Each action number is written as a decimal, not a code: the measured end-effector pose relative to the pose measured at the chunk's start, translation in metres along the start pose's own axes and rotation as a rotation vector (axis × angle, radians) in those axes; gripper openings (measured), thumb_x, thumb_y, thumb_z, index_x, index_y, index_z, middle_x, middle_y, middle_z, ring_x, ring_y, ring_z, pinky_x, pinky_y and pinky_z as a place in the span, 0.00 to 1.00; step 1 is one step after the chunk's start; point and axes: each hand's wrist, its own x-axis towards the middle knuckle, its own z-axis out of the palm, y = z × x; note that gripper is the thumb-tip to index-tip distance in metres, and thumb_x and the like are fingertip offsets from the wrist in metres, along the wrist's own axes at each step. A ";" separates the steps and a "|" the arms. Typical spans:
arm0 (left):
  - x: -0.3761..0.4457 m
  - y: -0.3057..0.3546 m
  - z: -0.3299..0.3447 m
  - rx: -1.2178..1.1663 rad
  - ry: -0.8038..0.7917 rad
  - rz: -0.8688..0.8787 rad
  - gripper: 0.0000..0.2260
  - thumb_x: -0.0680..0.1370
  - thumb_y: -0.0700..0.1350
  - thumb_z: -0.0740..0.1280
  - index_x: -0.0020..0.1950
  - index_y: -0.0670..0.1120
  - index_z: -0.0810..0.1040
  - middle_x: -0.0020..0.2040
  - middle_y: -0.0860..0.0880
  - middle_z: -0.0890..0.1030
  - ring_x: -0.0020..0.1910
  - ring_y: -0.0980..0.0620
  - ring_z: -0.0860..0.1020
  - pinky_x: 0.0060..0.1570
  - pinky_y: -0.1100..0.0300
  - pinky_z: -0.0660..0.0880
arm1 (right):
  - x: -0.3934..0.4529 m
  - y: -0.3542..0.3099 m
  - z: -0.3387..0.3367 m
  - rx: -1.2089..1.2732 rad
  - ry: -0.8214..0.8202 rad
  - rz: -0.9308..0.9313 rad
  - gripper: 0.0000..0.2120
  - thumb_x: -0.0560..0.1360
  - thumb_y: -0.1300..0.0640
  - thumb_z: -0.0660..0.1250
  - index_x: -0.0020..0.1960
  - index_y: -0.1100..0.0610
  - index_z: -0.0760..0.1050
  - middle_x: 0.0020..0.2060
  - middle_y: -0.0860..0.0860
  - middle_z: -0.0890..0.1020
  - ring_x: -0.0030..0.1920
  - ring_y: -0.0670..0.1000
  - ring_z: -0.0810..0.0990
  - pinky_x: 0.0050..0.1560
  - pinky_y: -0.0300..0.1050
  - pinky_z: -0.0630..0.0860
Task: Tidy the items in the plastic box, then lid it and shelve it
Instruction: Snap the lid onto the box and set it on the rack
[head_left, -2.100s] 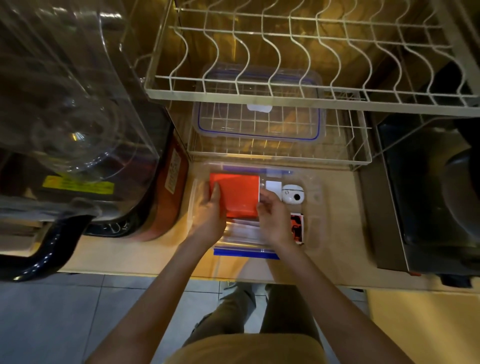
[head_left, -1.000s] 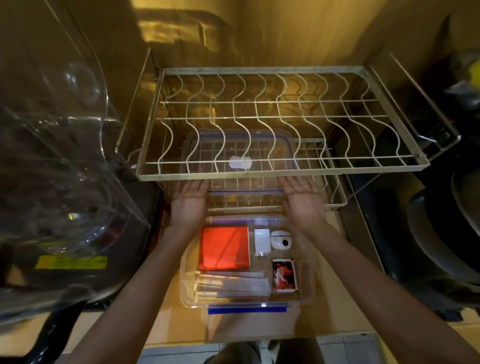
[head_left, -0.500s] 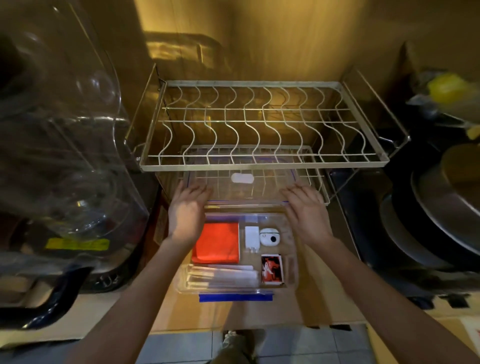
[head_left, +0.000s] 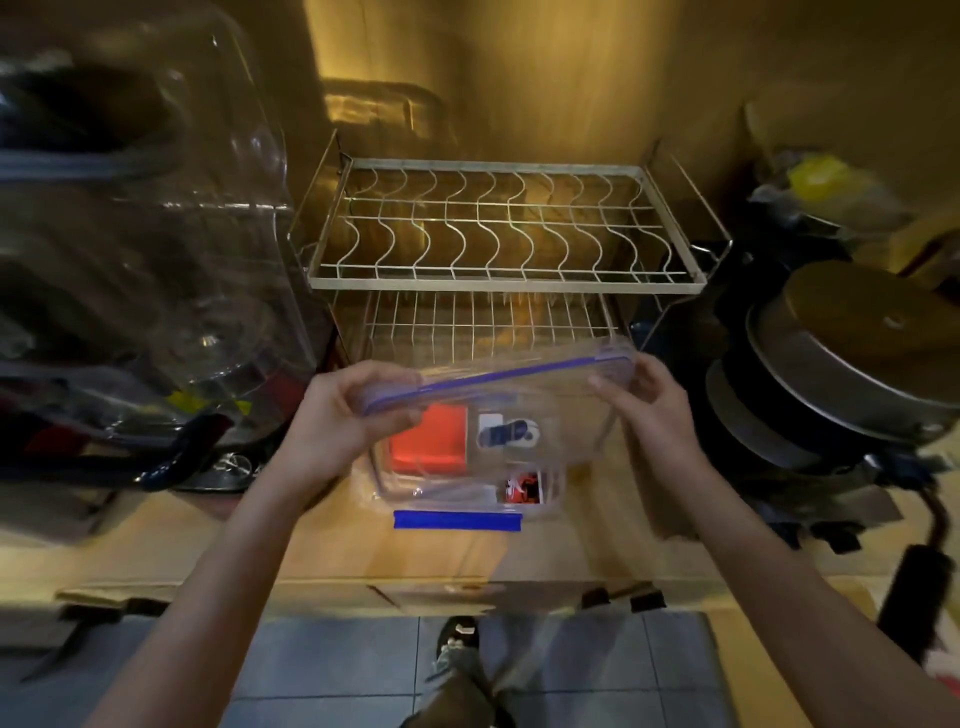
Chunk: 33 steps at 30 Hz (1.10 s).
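Now | both hands (head_left: 332, 415) (head_left: 649, 410) grip clear lid (head_left: 519, 387) tilted over plastic box (head_left: 553, 499) | inside: orange pad (head_left: 434, 441), white device (head_left: 524, 434), card (head_left: 524, 488)

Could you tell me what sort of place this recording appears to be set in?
Most likely a home kitchen or pantry corner: a two-tier wire dish rack stands on a wooden counter, stacked metal pans sit to the right, and the floor is tiled.

lid (head_left: 524, 384) motion-blurred | white item (head_left: 506, 432) beneath lid: indistinct | forearms cut off bottom edge
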 end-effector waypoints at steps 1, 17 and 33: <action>-0.003 0.002 -0.001 -0.112 0.008 -0.042 0.15 0.66 0.34 0.73 0.51 0.44 0.80 0.49 0.41 0.83 0.48 0.47 0.82 0.51 0.53 0.79 | -0.005 0.001 0.000 0.015 -0.023 0.012 0.20 0.70 0.56 0.72 0.60 0.56 0.74 0.56 0.54 0.81 0.56 0.52 0.79 0.55 0.44 0.76; -0.003 -0.079 0.021 -0.167 0.267 -0.470 0.14 0.76 0.40 0.63 0.60 0.48 0.69 0.39 0.48 0.79 0.21 0.56 0.78 0.18 0.70 0.67 | -0.002 0.052 0.025 0.324 0.019 0.495 0.05 0.73 0.58 0.68 0.48 0.58 0.78 0.37 0.54 0.84 0.32 0.47 0.83 0.32 0.41 0.79; 0.035 -0.136 0.018 0.354 0.287 -0.531 0.22 0.80 0.49 0.57 0.71 0.40 0.63 0.70 0.36 0.69 0.69 0.39 0.68 0.68 0.50 0.64 | 0.037 0.086 0.085 -0.065 0.037 0.291 0.12 0.78 0.55 0.63 0.60 0.55 0.75 0.47 0.52 0.84 0.46 0.51 0.84 0.40 0.41 0.80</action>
